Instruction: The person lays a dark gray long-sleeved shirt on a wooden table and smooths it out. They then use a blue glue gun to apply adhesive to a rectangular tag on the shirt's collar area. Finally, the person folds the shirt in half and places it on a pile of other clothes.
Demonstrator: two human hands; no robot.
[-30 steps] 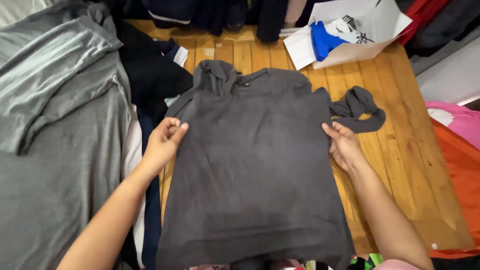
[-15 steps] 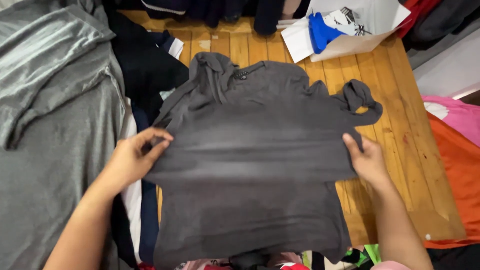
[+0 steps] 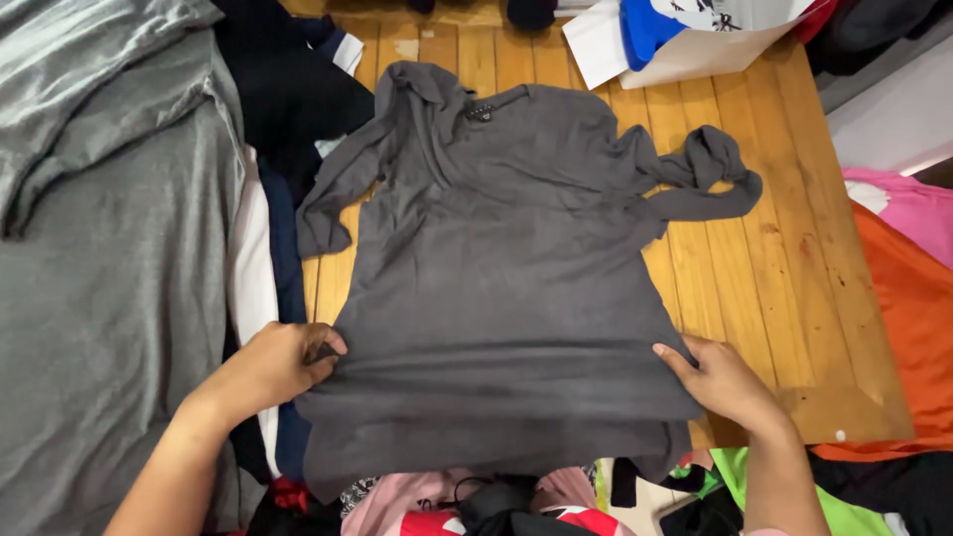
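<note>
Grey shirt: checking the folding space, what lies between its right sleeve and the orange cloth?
Only bare wooden table lies between the shirt's sleeve and the orange cloth, in the head view.

One head cam only, looking steeply down, close over the wooden table (image 3: 754, 268). Faces fwd from wearer's chest; both forearms enter at bottom edge.

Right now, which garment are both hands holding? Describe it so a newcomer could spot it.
On the wooden table, between the grey fabric pile and the orange cloth, lies a dark grey long-sleeved top. Left hand and right hand pinch its sides. It alone is spread flat, neckline away.
</note>
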